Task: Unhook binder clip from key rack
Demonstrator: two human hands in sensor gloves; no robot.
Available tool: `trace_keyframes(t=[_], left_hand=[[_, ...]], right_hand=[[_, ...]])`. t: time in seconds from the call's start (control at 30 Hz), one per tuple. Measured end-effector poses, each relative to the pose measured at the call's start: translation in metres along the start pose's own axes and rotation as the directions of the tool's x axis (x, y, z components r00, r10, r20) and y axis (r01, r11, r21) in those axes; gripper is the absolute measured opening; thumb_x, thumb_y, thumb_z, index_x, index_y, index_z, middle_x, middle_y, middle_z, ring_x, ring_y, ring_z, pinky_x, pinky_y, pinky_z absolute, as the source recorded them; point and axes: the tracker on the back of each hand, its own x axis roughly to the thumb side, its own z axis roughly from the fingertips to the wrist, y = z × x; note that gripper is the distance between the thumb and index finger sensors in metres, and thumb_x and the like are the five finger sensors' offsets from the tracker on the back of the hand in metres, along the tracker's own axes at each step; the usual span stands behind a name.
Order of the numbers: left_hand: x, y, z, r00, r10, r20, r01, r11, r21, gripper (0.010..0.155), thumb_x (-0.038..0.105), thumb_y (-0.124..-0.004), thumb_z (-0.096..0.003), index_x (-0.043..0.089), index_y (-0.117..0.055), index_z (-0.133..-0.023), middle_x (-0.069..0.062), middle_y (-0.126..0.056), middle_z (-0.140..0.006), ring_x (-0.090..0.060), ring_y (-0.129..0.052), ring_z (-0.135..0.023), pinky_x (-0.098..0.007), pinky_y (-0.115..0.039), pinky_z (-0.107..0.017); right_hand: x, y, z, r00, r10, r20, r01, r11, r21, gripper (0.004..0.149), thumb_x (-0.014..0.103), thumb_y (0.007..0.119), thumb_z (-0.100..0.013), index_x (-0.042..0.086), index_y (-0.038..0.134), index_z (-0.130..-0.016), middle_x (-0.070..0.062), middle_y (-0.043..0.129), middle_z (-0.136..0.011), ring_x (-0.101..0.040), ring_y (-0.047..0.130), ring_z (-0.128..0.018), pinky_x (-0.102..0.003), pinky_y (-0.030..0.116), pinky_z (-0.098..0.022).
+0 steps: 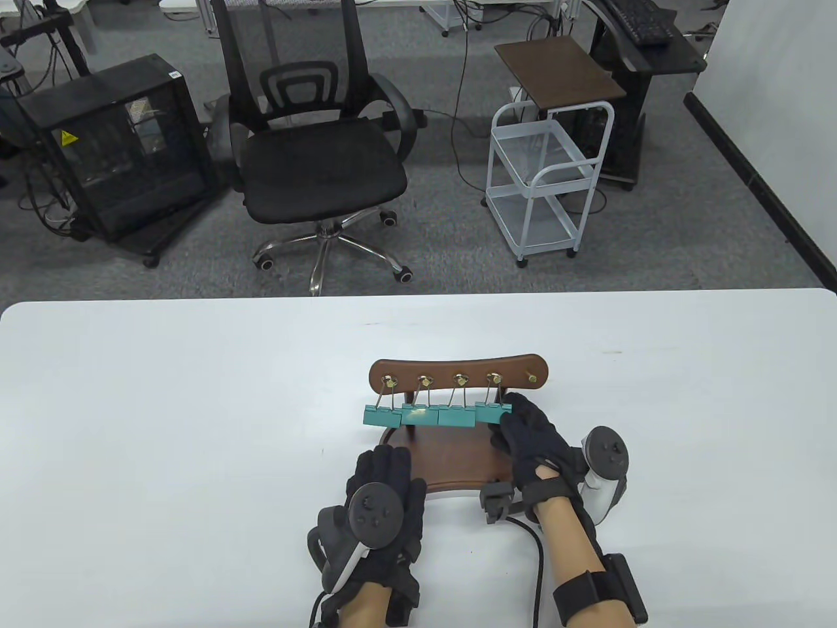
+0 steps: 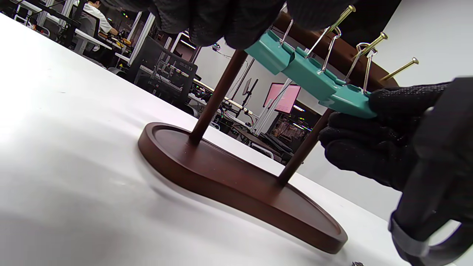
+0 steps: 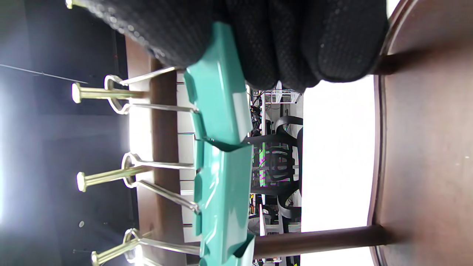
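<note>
A dark wooden key rack [image 1: 458,373] stands on the white table, with brass hooks along its top bar. Several teal binder clips [image 1: 418,416] hang by their wire loops from the left hooks. The rightmost hook [image 1: 533,378] is bare. My right hand [image 1: 509,413] pinches the body of the rightmost clip [image 1: 492,412], which still hangs on its hook [image 1: 494,378]. The right wrist view shows this grip [image 3: 229,44] on the clip [image 3: 221,107], as does the left wrist view [image 2: 373,111]. My left hand [image 1: 386,461] rests at the front left of the rack's base [image 1: 458,458], holding nothing.
The rack's oval base tray [image 2: 240,184] carries two thin posts [image 2: 218,96]. White table [image 1: 163,405] stretches wide to the left and right. An office chair [image 1: 320,163] and a white cart [image 1: 543,190] stand on the floor beyond the far edge.
</note>
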Motion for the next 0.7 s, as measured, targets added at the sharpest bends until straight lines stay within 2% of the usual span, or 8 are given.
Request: trace_keyframes(t=[0.3,0.7], left_hand=[[0.0001,-0.0001,0.0000,1.000,-0.005,0.000,0.005,1.000,-0.002,0.063,0.053,-0.058,-0.0547,0.028,-0.057,-0.112,-0.003,-0.052,-0.120,-0.030,-0.044,-0.111,-0.051,-0.047,-0.076],[0.0001,0.0003,0.0003,1.000,-0.016,-0.003,0.016,1.000,-0.009,0.063,0.053,-0.058,-0.0547,0.028,-0.057,-0.112,-0.003,-0.052,-0.120,-0.030,-0.044,-0.112,-0.051,-0.047,-0.076]], right_hand=[[0.0027,-0.0048,-0.0002,0.999,-0.014,0.047,0.015,1.000,-0.021,0.053,0.038,0.080,-0.039,0.022,0.069,-0.088,-0.017,0.086,-0.082,-0.039,0.089,-0.071,-0.045,0.083,-0.050],[0.0062,-0.0040,0.0007,0.997,-0.059,0.058,0.058,0.998,0.021,0.053,0.037,0.081,-0.039,0.023,0.069,-0.089,-0.016,0.086,-0.084,-0.039,0.088,-0.072,-0.045,0.082,-0.052]])
